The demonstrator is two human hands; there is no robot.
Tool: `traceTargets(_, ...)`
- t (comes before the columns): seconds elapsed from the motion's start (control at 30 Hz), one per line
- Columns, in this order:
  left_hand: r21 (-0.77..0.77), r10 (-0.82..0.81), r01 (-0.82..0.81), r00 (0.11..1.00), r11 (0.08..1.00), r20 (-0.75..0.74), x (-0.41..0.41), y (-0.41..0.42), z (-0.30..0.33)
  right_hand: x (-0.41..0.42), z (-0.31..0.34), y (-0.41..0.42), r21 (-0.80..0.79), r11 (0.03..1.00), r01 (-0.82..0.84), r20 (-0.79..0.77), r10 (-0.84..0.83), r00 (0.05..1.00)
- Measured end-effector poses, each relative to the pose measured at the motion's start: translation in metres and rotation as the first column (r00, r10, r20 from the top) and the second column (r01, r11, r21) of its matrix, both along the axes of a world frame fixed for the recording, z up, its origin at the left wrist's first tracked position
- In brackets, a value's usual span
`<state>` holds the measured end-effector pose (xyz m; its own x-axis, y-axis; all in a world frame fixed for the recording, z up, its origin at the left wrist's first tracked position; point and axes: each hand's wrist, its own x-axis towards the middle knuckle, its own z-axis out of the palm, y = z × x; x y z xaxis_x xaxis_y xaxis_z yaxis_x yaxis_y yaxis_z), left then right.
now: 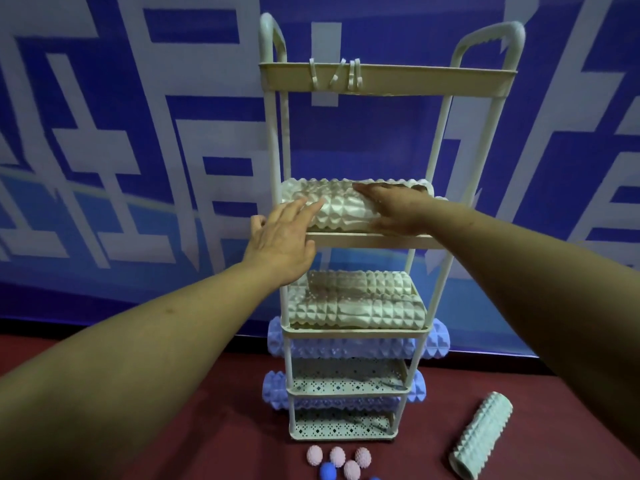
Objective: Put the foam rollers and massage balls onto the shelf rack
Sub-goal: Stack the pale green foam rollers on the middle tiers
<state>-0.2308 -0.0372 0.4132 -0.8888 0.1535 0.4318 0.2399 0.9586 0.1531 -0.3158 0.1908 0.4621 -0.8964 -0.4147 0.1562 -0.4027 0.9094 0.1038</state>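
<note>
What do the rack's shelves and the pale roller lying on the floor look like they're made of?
The cream perforated rack shelves look like painted sheet metal or hard plastic; the punched lattice and thin rigid rims leave it open. The pale green ridged roller on the floor looks like matte moulded foam, with soft pyramid bumps and a hollow core.

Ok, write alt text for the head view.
Both hands rest on a white foam roller on a shelf rack: left hand open at its left end, right hand flat on top. Another roller and massage balls lie on the floor.

Head view, down onto shelf rack (349, 239)
</note>
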Motion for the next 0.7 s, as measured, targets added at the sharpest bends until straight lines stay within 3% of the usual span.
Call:
traceTargets(0.13,0.015,0.006,-0.006,0.999,1.000,0.034,0.005,0.005,-0.003,0.010,-0.013,-0.003,-0.047,0.999,-0.012,-0.063,0.009,0.998)
traceTargets(0.23,0.078,-0.002,-0.002,0.999,0.997,0.044,0.012,0.013,-0.004,0.023,-0.017,-0.007,-0.171,0.985,-0.013,-0.100,-0.005,0.995)
traceTargets(0.37,0.195,-0.056,0.048,0.998,0.980,0.034,0.025,0.040,-0.014,0.053,-0.035,0.011,-0.452,0.875,-0.174,-0.214,0.083,0.973)
traceTargets(0.5,0.330,-0.139,0.119,0.990,0.936,0.037,0.037,0.087,-0.051,0.091,-0.085,0.056,-0.548,0.813,-0.200,-0.240,0.076,0.968)
traceTargets(0.7,0.435,-0.345,0.252,0.926,0.865,0.150,0.056,0.172,-0.169,0.128,-0.233,0.144,-0.699,0.681,0.218,0.107,-0.202,0.973)
